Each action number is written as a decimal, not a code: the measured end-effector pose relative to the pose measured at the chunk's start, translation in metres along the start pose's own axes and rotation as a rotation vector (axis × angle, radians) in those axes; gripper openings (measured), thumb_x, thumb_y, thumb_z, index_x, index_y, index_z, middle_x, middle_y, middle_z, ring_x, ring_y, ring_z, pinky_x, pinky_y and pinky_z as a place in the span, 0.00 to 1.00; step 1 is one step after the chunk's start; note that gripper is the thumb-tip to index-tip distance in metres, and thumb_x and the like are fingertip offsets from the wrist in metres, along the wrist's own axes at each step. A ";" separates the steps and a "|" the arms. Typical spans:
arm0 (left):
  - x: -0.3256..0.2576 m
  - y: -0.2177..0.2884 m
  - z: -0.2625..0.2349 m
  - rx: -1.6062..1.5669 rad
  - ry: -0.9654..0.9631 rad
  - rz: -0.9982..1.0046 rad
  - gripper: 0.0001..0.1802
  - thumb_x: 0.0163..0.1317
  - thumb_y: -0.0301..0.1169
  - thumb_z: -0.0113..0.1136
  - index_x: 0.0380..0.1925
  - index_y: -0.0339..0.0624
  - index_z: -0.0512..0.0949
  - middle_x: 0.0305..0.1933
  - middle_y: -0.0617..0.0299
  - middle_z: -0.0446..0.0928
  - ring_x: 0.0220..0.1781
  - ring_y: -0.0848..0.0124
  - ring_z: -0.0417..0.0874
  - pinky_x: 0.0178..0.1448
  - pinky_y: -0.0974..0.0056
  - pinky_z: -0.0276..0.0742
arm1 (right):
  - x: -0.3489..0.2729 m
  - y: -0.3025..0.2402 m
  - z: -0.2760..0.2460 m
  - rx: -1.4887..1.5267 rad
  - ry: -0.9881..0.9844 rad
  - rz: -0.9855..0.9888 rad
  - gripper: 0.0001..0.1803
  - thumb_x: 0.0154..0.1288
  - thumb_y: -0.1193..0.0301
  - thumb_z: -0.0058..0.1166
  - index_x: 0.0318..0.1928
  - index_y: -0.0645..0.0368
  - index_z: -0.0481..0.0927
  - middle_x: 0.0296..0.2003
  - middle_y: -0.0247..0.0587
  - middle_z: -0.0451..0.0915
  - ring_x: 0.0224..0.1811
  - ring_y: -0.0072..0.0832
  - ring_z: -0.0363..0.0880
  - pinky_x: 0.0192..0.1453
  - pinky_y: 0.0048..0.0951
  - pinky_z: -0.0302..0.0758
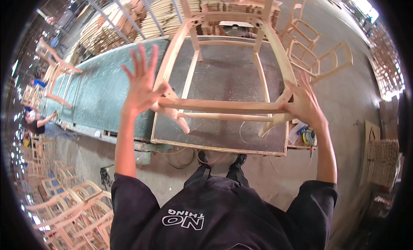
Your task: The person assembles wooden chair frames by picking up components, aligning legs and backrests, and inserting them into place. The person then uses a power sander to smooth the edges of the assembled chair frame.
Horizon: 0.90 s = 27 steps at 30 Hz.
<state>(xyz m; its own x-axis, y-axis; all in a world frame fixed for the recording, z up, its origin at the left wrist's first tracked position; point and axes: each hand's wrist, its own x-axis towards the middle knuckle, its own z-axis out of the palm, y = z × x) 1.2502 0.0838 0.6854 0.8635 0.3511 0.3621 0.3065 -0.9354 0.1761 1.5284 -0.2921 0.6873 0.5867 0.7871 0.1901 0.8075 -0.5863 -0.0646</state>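
Head view: left hand (141, 97) splays wide against chair frame (223, 105), near-left corner; right hand (306, 104) touches near-right corner, hold unclear

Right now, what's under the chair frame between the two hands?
A dark, wood-edged tabletop shows beneath the chair frame, through its openings. Strips covered by the frame's own wood can't be seen.
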 end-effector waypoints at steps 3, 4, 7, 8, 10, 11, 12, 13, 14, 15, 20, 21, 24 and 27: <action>-0.004 0.001 -0.018 -0.082 0.082 0.026 0.59 0.49 0.82 0.31 0.75 0.63 0.37 0.78 0.55 0.21 0.78 0.51 0.18 0.68 0.31 0.08 | 0.004 -0.013 0.004 -0.003 -0.031 0.049 0.40 0.64 0.50 0.54 0.74 0.38 0.55 0.75 0.53 0.38 0.78 0.50 0.27 0.77 0.55 0.31; -0.016 -0.012 0.015 0.058 -0.032 -0.021 0.57 0.52 0.80 0.33 0.75 0.63 0.38 0.79 0.55 0.22 0.78 0.52 0.18 0.68 0.33 0.07 | 0.011 -0.012 0.003 -0.040 0.015 0.011 0.40 0.64 0.50 0.54 0.74 0.37 0.54 0.75 0.54 0.38 0.78 0.50 0.28 0.77 0.55 0.31; -0.024 -0.017 0.010 0.033 -0.107 -0.107 0.54 0.53 0.78 0.37 0.75 0.65 0.41 0.79 0.56 0.25 0.78 0.50 0.20 0.68 0.29 0.11 | 0.022 -0.016 -0.038 0.028 0.242 -0.119 0.41 0.63 0.50 0.55 0.74 0.39 0.54 0.74 0.58 0.41 0.78 0.51 0.29 0.77 0.55 0.31; -0.028 -0.018 0.008 0.064 -0.109 -0.112 0.54 0.53 0.77 0.38 0.75 0.66 0.42 0.79 0.56 0.25 0.79 0.49 0.20 0.68 0.28 0.12 | 0.024 -0.018 -0.049 0.084 0.323 -0.167 0.42 0.63 0.50 0.55 0.74 0.40 0.54 0.74 0.59 0.42 0.78 0.51 0.30 0.77 0.55 0.32; -0.021 -0.013 0.013 0.092 -0.101 -0.082 0.53 0.52 0.77 0.39 0.75 0.67 0.43 0.80 0.56 0.26 0.79 0.48 0.21 0.68 0.27 0.13 | 0.013 -0.002 0.004 0.097 0.164 -0.096 0.40 0.62 0.46 0.55 0.70 0.50 0.63 0.72 0.62 0.49 0.77 0.52 0.40 0.77 0.56 0.39; -0.021 -0.011 0.013 0.116 -0.082 -0.071 0.53 0.52 0.77 0.38 0.75 0.68 0.44 0.80 0.56 0.27 0.79 0.48 0.22 0.68 0.26 0.14 | 0.012 -0.005 0.026 0.153 0.099 -0.055 0.39 0.62 0.46 0.55 0.67 0.53 0.66 0.71 0.62 0.51 0.76 0.52 0.42 0.76 0.56 0.41; -0.023 -0.007 0.016 0.127 -0.054 -0.073 0.53 0.53 0.77 0.38 0.75 0.68 0.45 0.80 0.56 0.27 0.79 0.47 0.22 0.68 0.25 0.15 | 0.017 -0.007 0.031 0.194 0.031 -0.026 0.38 0.62 0.45 0.55 0.65 0.55 0.70 0.70 0.62 0.53 0.76 0.51 0.45 0.76 0.56 0.43; -0.025 0.000 0.015 0.131 -0.052 -0.105 0.50 0.55 0.74 0.44 0.74 0.67 0.49 0.80 0.54 0.30 0.79 0.45 0.25 0.68 0.23 0.21 | 0.018 -0.008 0.026 0.192 0.052 0.003 0.36 0.62 0.47 0.56 0.64 0.56 0.71 0.70 0.62 0.55 0.75 0.51 0.48 0.75 0.55 0.46; -0.030 0.003 0.014 0.079 -0.007 -0.151 0.48 0.56 0.70 0.47 0.73 0.66 0.51 0.79 0.53 0.33 0.79 0.45 0.29 0.68 0.23 0.24 | 0.015 -0.015 0.022 0.198 0.066 0.030 0.34 0.62 0.50 0.57 0.63 0.57 0.73 0.69 0.62 0.57 0.73 0.51 0.51 0.75 0.54 0.49; -0.036 0.004 0.017 0.019 0.041 -0.196 0.46 0.58 0.67 0.50 0.73 0.64 0.53 0.79 0.53 0.36 0.79 0.44 0.34 0.68 0.23 0.27 | 0.009 -0.018 0.018 0.196 0.080 0.055 0.32 0.63 0.52 0.58 0.61 0.58 0.74 0.68 0.62 0.58 0.72 0.51 0.55 0.74 0.54 0.52; -0.070 0.005 0.052 -0.197 0.402 -0.292 0.30 0.65 0.45 0.58 0.65 0.48 0.67 0.70 0.52 0.63 0.71 0.50 0.63 0.72 0.32 0.43 | -0.034 -0.030 0.021 0.419 0.271 0.191 0.27 0.64 0.63 0.60 0.61 0.60 0.73 0.61 0.60 0.69 0.56 0.49 0.76 0.55 0.40 0.76; -0.074 0.005 0.059 -0.147 0.436 -0.297 0.27 0.67 0.42 0.57 0.63 0.44 0.68 0.67 0.52 0.68 0.69 0.52 0.67 0.72 0.35 0.46 | -0.040 -0.035 0.019 0.456 0.281 0.255 0.25 0.65 0.66 0.59 0.60 0.60 0.73 0.59 0.58 0.71 0.52 0.48 0.79 0.49 0.37 0.80; -0.081 0.006 0.073 -0.041 0.554 -0.286 0.21 0.67 0.36 0.58 0.58 0.41 0.72 0.55 0.56 0.79 0.59 0.55 0.78 0.72 0.39 0.51 | -0.034 -0.038 0.055 0.331 0.496 0.214 0.21 0.67 0.71 0.55 0.59 0.62 0.73 0.54 0.55 0.75 0.45 0.46 0.82 0.40 0.34 0.81; -0.095 -0.010 0.073 0.098 0.635 -0.266 0.18 0.64 0.32 0.61 0.53 0.39 0.77 0.48 0.56 0.83 0.51 0.57 0.83 0.72 0.43 0.55 | -0.026 -0.045 0.066 0.231 0.512 0.184 0.19 0.68 0.75 0.52 0.59 0.62 0.73 0.52 0.52 0.76 0.51 0.44 0.78 0.50 0.38 0.78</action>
<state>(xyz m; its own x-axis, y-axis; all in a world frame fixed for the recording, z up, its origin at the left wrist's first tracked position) 1.1941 0.0572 0.5825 0.3612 0.4971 0.7889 0.5356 -0.8032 0.2609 1.4809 -0.2738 0.6209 0.6608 0.4501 0.6007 0.7211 -0.6026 -0.3417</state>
